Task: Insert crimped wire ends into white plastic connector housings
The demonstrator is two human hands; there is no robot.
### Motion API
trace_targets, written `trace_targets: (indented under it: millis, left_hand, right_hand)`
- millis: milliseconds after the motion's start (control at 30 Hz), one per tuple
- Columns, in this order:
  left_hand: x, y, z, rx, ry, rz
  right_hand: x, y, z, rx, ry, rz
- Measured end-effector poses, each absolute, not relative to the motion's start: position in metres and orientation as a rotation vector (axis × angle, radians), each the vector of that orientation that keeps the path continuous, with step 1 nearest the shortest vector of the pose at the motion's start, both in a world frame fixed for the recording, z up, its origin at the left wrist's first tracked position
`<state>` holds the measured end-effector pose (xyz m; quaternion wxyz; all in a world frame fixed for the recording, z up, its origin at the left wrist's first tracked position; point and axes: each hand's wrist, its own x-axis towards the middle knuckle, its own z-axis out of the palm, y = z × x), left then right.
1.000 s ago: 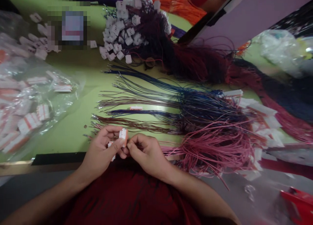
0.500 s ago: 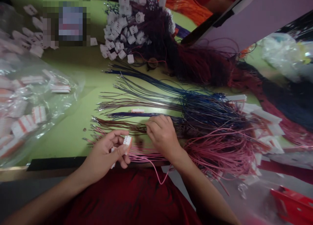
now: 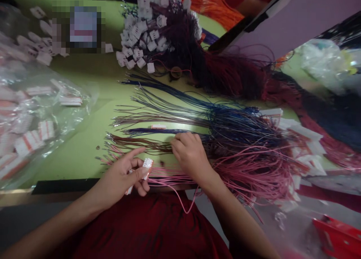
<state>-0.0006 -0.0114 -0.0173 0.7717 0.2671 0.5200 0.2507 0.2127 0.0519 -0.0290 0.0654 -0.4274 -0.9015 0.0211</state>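
My left hand pinches a small white plastic connector at the table's near edge, index finger stretched out; a pink wire trails from it over my red shirt. My right hand lies knuckles up on the brown wire bundle, fingertips curled down onto the wires; what they grip is hidden. Pink wires fan out to its right, and blue wires lie farther back. A loose white connector rests on the dark blue bundle just beyond my right hand.
A clear bag of white-and-orange connectors lies at the left. A heap of wired white connectors with dark purple and red wires sits at the back. Another person's arm shows at the top. A green table carries everything.
My right hand left the connector, where both hands met, and moved forward onto the brown wires. A pink wire now hangs from the connector in my left hand.
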Motion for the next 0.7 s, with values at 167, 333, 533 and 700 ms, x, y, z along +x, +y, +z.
trace_targets:
  millis: [167, 333, 533, 700]
  left_hand:
    - [0.000, -0.014, -0.016, 0.572, 1.124, 0.552]
    - [-0.003, -0.016, -0.015, 0.566, 1.107, 0.566]
    - [0.003, -0.012, -0.017, 0.556, 1.057, 0.575]
    - [0.005, -0.005, -0.020, 0.486, 1.113, 0.769]
  right_hand:
    - [0.211, 0.054, -0.029, -1.271, -2.726, 0.091]
    - [0.226, 0.048, -0.008, -1.241, -2.447, 0.514]
    - [0.202, 0.028, 0.037, -0.819, -2.265, 1.245]
    - [0.166, 0.027, 0.027, -0.891, -1.998, 1.617]
